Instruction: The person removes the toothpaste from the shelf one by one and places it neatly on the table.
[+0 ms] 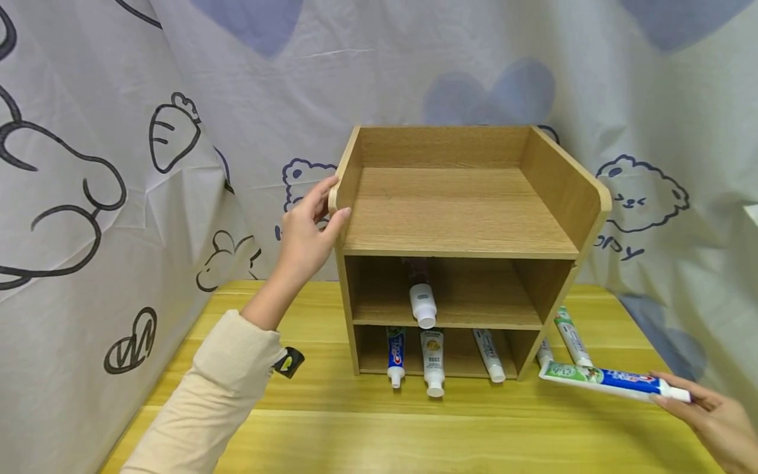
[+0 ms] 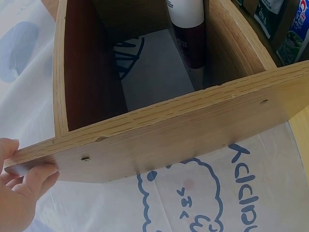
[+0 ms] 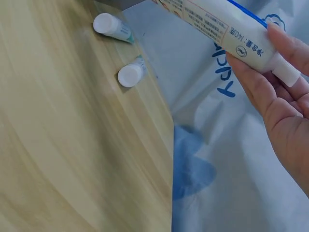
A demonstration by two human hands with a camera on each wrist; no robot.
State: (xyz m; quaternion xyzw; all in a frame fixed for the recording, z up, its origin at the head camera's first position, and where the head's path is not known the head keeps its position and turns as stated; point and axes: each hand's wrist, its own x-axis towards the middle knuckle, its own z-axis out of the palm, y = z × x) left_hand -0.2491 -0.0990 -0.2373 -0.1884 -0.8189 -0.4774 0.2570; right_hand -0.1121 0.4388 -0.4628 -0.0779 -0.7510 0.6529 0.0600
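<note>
A wooden shelf unit [image 1: 462, 217] stands on the yellow table [image 1: 379, 428]. My left hand [image 1: 308, 227] grips the front corner of its left side panel [image 2: 145, 140], thumb on the inside. My right hand [image 1: 710, 411] holds a white, green and blue toothpaste tube [image 1: 610, 380] by its cap end, level, just above the table at the right; the tube [image 3: 227, 34] lies between fingers and thumb. One tube [image 1: 422, 299] lies on the middle shelf. Three tubes lie on the bottom shelf, among them a blue one [image 1: 395, 359].
Two more tubes [image 1: 571, 337] lie on the table right of the shelf unit, their caps [image 3: 129, 75] near the table's right edge. A printed cloth [image 1: 118, 164] hangs behind and at both sides. The top tray of the unit holds nothing.
</note>
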